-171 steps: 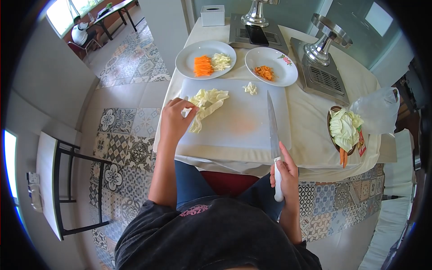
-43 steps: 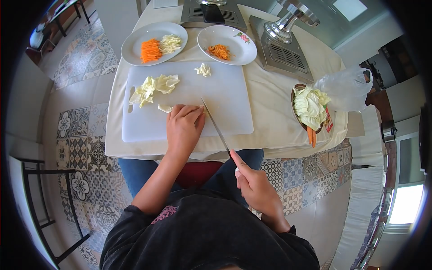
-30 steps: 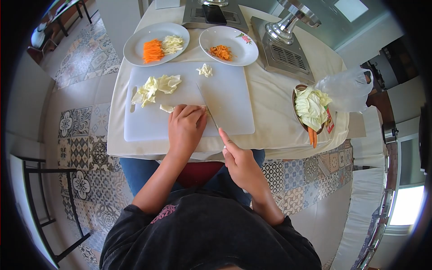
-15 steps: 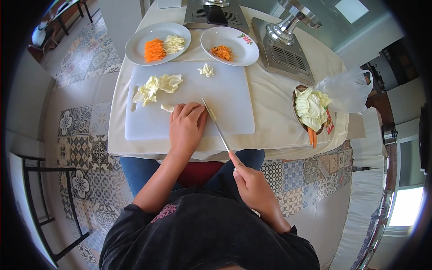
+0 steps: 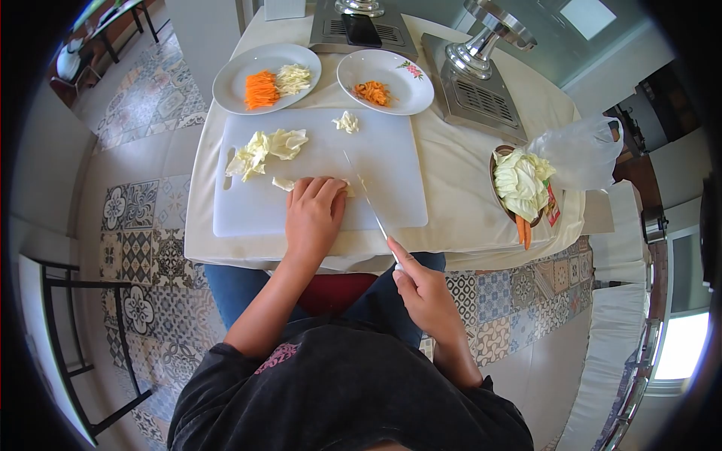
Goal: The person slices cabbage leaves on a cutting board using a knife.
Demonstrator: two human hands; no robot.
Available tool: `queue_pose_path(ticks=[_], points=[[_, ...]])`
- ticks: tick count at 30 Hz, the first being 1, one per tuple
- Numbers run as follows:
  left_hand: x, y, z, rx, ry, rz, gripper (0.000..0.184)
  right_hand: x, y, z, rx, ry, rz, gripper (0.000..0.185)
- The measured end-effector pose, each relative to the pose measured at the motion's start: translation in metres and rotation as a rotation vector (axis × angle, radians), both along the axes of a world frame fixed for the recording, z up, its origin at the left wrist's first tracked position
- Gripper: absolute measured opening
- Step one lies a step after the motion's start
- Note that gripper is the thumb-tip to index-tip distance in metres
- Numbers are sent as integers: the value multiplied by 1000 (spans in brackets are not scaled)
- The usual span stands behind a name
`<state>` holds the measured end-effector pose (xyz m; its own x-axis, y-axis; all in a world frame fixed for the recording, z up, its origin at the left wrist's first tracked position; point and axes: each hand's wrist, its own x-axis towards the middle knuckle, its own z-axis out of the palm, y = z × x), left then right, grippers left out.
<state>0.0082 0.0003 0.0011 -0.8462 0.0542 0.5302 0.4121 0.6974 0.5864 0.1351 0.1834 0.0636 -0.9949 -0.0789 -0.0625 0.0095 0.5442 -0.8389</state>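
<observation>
My left hand (image 5: 314,214) presses a cabbage piece (image 5: 283,183) onto the white cutting board (image 5: 248,214); the piece shows at both sides of my curled fingers. My right hand (image 5: 423,289) grips a knife (image 5: 367,197) by its white handle, index finger along the top. The blade lies just right of my left fingertips, its tip pointing away from me, with small bits on it. Loose cabbage leaves (image 5: 257,152) rest at the board's upper left, and a small pile of pale pieces (image 5: 347,122) near its far edge.
Behind the board stand a plate (image 5: 228,84) with carrot and pale strips and a flowered plate (image 5: 414,96) with orange shreds. Two metal stands (image 5: 481,101), a phone (image 5: 362,30), a bowl of cabbage (image 5: 520,184), carrots and a plastic bag (image 5: 579,154) are around. A person (image 5: 69,62) sits far left.
Since the earliest frame, my left hand has gone from the loose leaves to the piece mid-board, and the knife has come beside it. Lately the blade has shifted slightly, staying beside my fingers.
</observation>
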Motion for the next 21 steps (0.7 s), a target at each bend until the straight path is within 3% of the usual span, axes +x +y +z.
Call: queue_pose_path(ticks=[9, 15, 21], points=[[0, -3, -9, -7, 53, -88, 20, -2, -7, 15, -59, -202, 12, 51], [0, 0, -5, -14, 36, -64, 20, -3, -13, 2, -38, -6, 52, 53], [0, 1, -5, -14, 31, -49, 18, -2, -15, 1, -16, -3, 61, 53]])
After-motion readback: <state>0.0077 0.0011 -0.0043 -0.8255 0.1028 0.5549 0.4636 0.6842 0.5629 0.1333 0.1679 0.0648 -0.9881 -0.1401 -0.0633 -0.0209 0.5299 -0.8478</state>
